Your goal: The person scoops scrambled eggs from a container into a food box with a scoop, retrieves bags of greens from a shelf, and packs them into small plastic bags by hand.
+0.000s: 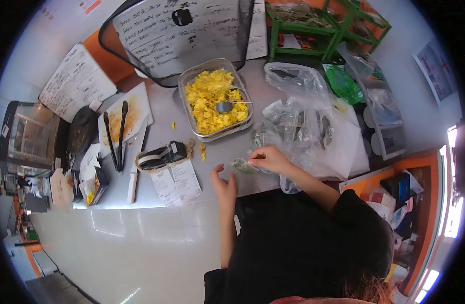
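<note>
My right hand (269,159) is closed, its fingers pinching the edge of a small clear plastic bag (241,164) with something green inside. Just left of the bag, my left hand (224,186) is held with thumb and fingers apart and nothing in it. Beyond both hands stands a clear rectangular container (246,119) of yellow, lumpy food (209,99), with a small grey cup-like scoop (224,107) lying in it. More clear bags (298,121) with green contents are heaped beside my right forearm.
Left on the metal table are a tape dispenser (164,154), paper slips (176,183), black tongs (116,137), a white-handled knife (133,185) and a stained cutting board (136,104). A framed handwritten board (182,40) and green racks (303,30) stand behind.
</note>
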The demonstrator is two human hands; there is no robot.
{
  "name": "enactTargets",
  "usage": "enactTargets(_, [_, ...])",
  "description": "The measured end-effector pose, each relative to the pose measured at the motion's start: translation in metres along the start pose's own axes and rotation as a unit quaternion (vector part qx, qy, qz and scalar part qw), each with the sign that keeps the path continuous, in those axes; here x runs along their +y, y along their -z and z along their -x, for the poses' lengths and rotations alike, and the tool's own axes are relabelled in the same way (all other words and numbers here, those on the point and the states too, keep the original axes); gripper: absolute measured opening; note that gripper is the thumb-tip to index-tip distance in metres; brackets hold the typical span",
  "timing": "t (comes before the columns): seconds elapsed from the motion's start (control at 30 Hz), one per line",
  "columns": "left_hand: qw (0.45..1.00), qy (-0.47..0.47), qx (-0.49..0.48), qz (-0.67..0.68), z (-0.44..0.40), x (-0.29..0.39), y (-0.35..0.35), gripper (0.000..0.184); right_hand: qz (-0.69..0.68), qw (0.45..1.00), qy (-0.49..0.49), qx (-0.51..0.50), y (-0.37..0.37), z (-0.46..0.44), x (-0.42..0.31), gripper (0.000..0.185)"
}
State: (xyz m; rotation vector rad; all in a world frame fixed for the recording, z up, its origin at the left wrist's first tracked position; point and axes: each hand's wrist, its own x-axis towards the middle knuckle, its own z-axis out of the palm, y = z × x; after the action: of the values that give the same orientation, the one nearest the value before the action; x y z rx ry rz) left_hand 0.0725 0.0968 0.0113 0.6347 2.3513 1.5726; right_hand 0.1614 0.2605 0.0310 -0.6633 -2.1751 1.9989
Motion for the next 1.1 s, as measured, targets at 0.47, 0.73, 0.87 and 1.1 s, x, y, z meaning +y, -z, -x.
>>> enactTargets(0.47, [0.952,0.171,-0.195,0.161,0.012,0.016,-0.003,0.017,0.16,0.983,0.084,0.027,-0.027,0.026,-0.002,0.014])
enactTargets(0.73, [0.932,0.179,-0.24,0.204,0.013,0.003,0.001,0.018,0.157,0.98,0.107,-0.054,-0.016,0.024,-0.008,0.012])
enactTargets(0.87, [0.985,0.001,-0.17,0.02,0.021,0.024,-0.01,0.017,0.282,0.949,0.129,-0.059,-0.014,0.024,0.001,0.014])
enactTargets(1.1, [0.988,0.012,-0.145,-0.059,0.032,0.029,-0.021,0.015,0.431,0.88,0.198,0.014,0.002,0.031,-0.009,0.018])
